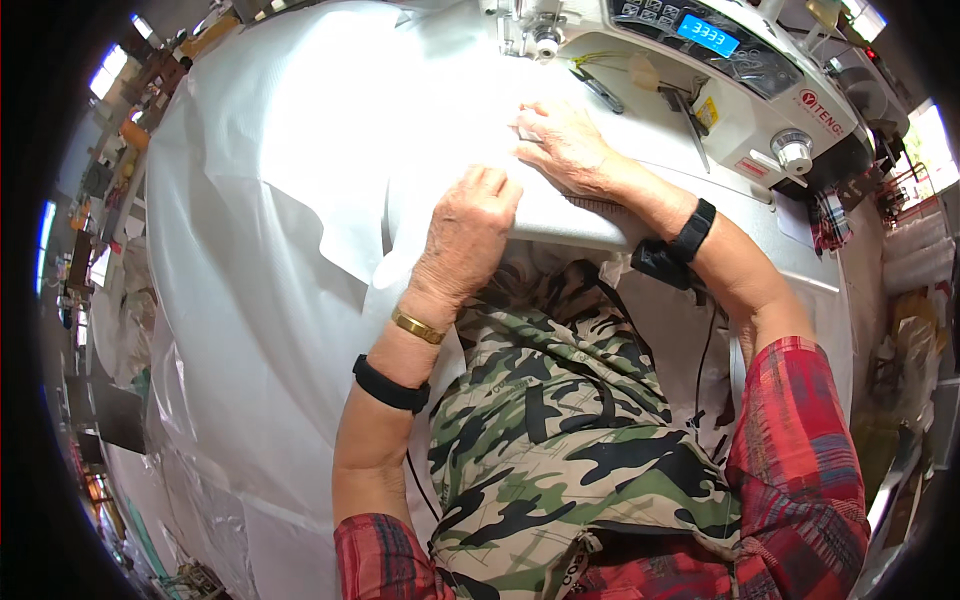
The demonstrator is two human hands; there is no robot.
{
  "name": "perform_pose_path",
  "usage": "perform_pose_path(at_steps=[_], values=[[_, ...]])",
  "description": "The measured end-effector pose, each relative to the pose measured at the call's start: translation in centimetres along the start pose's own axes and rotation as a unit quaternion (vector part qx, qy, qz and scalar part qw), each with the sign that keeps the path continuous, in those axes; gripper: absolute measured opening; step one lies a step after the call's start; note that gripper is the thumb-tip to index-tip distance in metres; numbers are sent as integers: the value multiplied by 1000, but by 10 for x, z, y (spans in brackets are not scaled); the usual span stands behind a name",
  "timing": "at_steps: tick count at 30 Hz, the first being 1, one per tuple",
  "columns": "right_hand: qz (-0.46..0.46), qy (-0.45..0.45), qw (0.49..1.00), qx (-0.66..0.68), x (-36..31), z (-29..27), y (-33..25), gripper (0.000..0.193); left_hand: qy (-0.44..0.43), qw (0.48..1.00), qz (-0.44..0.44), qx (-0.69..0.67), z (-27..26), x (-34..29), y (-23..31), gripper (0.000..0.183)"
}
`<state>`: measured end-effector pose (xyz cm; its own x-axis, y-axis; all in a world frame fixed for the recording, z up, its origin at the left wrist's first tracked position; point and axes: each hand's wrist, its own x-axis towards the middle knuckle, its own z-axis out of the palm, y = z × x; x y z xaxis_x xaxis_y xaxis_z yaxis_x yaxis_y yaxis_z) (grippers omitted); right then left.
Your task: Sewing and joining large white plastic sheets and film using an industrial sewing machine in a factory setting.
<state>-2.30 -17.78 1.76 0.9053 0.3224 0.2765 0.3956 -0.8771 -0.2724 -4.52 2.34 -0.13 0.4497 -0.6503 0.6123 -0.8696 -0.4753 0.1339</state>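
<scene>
From overhead, the left hand (468, 232) is pressing flat, fingers together, on the white fabric (300, 200) at the table edge, while the right hand (562, 145) is lying spread on it, guiding it toward the sewing machine (720, 90). Most of the cloth is billowing off to the left (apparently unsewn), so the stitching seems to be barely starting.

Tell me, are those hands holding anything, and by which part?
Both the left hand and right hand press flat on the white fabric near its edge; neither grips it.
</scene>
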Motion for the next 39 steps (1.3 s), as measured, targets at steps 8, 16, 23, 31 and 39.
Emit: perform_pose_path(at_steps=[8, 16, 23, 31, 39], values=[[43, 48, 995, -80, 17, 21, 7, 41, -15, 997, -22, 66, 10, 28, -32, 9], [39, 70, 995, -54, 16, 22, 8, 37, -8, 998, -52, 31, 16, 37, -30, 20], [46, 58, 996, -57, 12, 22, 9, 33, -10, 998, -59, 28, 27, 45, -31, 15], [64, 43, 997, -22, 21, 21, 21, 32, 3, 997, -67, 32, 36, 67, -40, 10], [8, 10, 1000, 8, 19, 17, 40, 39, -6, 994, -93, 55, 28, 54, -34, 13]])
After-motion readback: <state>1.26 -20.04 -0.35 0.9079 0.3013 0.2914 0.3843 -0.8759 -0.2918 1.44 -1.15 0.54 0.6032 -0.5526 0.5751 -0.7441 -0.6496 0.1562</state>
